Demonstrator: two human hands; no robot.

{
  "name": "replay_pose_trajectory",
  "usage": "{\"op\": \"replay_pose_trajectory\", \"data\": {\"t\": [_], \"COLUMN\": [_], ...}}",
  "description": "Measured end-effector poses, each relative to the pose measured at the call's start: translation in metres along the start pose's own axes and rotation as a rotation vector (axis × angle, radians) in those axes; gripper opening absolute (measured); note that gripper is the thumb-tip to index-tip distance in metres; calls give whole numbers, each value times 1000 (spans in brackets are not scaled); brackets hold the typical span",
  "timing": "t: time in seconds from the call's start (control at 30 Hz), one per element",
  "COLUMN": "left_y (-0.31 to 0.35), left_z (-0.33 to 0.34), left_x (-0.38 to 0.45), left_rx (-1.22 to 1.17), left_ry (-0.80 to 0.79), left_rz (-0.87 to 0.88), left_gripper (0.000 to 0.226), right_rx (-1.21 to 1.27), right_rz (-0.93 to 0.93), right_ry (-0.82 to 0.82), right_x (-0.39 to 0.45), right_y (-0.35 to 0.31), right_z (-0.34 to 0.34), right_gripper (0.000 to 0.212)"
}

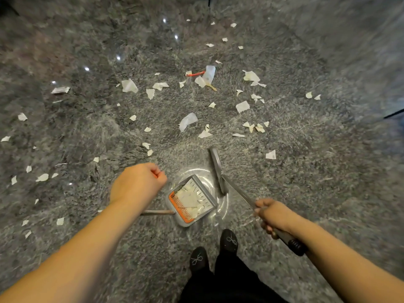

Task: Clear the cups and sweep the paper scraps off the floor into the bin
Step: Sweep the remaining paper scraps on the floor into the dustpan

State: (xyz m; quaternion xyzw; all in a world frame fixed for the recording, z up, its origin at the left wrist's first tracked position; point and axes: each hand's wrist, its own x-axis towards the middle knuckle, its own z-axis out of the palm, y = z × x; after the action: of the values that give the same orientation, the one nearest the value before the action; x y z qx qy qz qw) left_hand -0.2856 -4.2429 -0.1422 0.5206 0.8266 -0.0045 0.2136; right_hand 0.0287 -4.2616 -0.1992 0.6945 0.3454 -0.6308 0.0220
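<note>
Torn white paper scraps (242, 106) lie scattered over the grey speckled floor (317, 171), densest in the middle and left. A grey dustpan (208, 193) with an orange comb edge stands on the floor ahead of my feet and holds several scraps. My left hand (137, 184) is curled in a fist round an orange-tipped grip above the pan. The pan's thin handle (157, 212) runs under my wrist. My right hand (271, 215) grips the grey broom handle. The broom head (217, 169) sits just right of the pan. No cups are in view.
A red and white wrapper strip (196, 73) and a larger clear scrap (209, 73) lie among the paper further out. My two black shoes (228, 240) stand just behind the dustpan. A dark edge (393, 114) shows at the far right.
</note>
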Motion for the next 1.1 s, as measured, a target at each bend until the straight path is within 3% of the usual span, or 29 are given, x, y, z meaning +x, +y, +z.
{"op": "replay_pose_trajectory", "data": {"t": [0.3,0.5,0.7,0.83,0.97,1.1], "left_y": [78,152,223,261,275,282], "left_z": [-1,2,5,2,-10,-21], "left_x": [17,52,84,104,115,130], "left_rx": [-40,-49,-49,-59,-71,-79], "left_ry": [32,31,36,52,96,125], "left_rz": [120,154,108,62,36,-7], "left_gripper": [20,20,19,20,22,23], "right_rx": [235,341,261,60,-36,-16], "right_rz": [10,144,181,169,102,72], "right_ry": [183,257,273,277,227,133], "right_x": [13,47,96,137,160,177], "right_y": [21,28,16,-1,-24,-49], "right_z": [-70,-155,-243,-288,-294,-286], "right_gripper": [18,13,12,13,31,26]}}
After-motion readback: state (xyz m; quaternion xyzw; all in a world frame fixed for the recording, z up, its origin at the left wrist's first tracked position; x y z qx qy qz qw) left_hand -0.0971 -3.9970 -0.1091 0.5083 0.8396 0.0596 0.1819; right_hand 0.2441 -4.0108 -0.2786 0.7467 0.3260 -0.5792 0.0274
